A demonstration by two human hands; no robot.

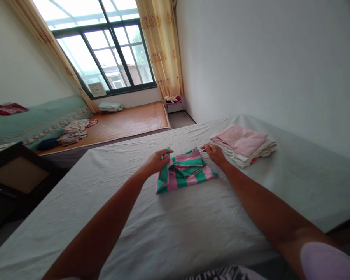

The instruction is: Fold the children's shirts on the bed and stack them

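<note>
Your left hand [159, 160] pinches the left edge of the green-and-pink striped cloth [186, 173], lifting that edge off the white bed sheet [192, 225]. Your right hand [214, 152] grips the cloth's far right corner. The cloth lies folded between both hands, just beside the stack of folded laundry [245, 146].

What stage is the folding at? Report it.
Done: a stack of folded clothes, pink on top, sits on the bed sheet. In hand: the left hand and right hand grip the partly folded green-and-pink striped garment. Left: its final folds; unfolded clothes lie on the far mat.
</note>
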